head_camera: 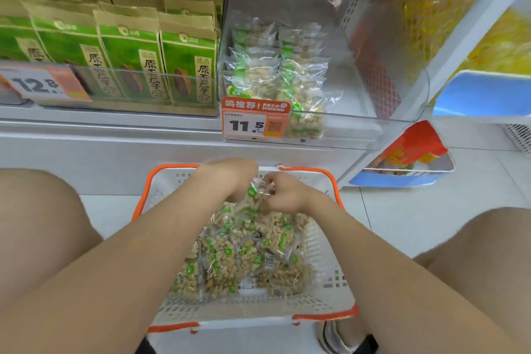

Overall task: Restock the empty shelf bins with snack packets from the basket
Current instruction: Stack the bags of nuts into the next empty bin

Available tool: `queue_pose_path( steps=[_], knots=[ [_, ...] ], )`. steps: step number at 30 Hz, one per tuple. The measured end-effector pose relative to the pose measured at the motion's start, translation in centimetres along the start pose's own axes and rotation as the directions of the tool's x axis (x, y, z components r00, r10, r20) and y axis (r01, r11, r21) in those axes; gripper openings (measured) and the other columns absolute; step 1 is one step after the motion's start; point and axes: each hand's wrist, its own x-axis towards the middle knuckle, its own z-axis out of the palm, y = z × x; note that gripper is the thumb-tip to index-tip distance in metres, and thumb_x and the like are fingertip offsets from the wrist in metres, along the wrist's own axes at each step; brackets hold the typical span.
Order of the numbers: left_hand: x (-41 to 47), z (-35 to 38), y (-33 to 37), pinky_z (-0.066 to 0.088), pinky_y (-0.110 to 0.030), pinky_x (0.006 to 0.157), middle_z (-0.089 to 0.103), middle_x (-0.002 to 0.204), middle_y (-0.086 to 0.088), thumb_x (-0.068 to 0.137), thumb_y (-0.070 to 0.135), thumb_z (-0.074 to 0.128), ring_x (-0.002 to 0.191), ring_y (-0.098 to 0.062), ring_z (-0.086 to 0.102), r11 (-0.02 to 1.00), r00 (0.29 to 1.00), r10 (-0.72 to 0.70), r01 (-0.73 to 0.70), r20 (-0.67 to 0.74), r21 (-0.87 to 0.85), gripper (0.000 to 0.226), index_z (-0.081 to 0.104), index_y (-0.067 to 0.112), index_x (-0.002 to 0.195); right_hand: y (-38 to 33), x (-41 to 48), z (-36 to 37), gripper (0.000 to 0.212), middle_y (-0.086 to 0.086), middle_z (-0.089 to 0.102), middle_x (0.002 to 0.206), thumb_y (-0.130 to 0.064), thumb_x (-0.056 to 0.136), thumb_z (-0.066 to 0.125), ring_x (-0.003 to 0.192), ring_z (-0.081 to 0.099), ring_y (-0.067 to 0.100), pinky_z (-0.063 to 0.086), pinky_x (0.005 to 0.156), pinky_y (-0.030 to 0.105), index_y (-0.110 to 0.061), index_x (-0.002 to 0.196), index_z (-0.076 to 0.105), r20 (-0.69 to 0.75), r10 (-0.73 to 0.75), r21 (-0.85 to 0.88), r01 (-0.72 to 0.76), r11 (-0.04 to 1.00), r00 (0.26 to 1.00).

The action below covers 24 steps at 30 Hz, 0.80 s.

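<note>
Left knee (37, 224) and right knee (488, 253) frame the near view, and between them the basket (253, 309) sits on the floor (402, 210), heaped with snack packets (244, 256). At its far end the left hand (230, 178) and right hand (287, 197) meet, both with fingers curled round a small bunch of packets (257, 195); how many, I cannot tell. The clear shelf bin (362, 75) lies ahead of and above the 2 hands, slightly right, behind the 11.5 price tag (255, 121). Its left half holds stacked packets (273, 72); its right half looks bare. The right hand is nearer that gap, so the lift likely goes up, forward and a little right, over the bin's front lip.
</note>
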Motion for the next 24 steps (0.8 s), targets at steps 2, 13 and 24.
queue_pose_path(
  steps=[2, 13, 24],
  knots=[
    [-1.1, -0.7, 0.8, 0.054, -0.042, 0.099, 0.059, 0.134, -0.006, 0.087, 0.011, 0.079, 0.117, -0.029, 0.061, 0.992, 0.997, 0.044, -0.051, -0.065, -0.114, 0.066, 0.047, 0.016, 0.144, -1.0, -1.6, -1.9, 0.046, -0.001, 0.061, 0.087, -0.015, 0.075, 0.084, 0.068, 0.059, 0.015, 0.048, 0.058, 0.029, -0.018, 0.114, 0.06, -0.023, -0.029, 0.017, 0.03, 0.999, 0.999],
    [-9.6, -5.1, 4.6, 0.058, -0.037, 0.074, 0.072, 0.086, 0.004, 0.059, 0.041, 0.102, 0.081, -0.011, 0.068, 0.871, 0.856, 0.01, -0.262, -0.517, -0.416, 0.069, 0.064, 0.018, 0.112, -5.3, -13.0, -8.3, 0.029, -0.009, 0.051, 0.068, -0.026, 0.074, 0.087, 0.056, 0.042, 0.008, 0.034, 0.05, 0.021, -0.015, 0.087, 0.064, -0.242, -0.315, -0.264, 0.25, 0.931, 0.918],
    [-9.3, -9.4, 6.7, 0.048, -0.043, 0.103, 0.06, 0.136, -0.002, 0.104, 0.032, 0.059, 0.123, -0.022, 0.057, 0.891, 0.369, 0.086, -0.444, -0.925, -0.094, 0.045, 0.047, 0.017, 0.146, -8.2, -15.1, -16.9, 0.047, -0.015, 0.067, 0.108, -0.014, 0.083, 0.075, 0.095, 0.063, 0.016, 0.047, 0.082, 0.028, -0.028, 0.127, 0.064, -0.795, -0.357, -0.233, 0.297, 0.926, 0.491]
  ],
)
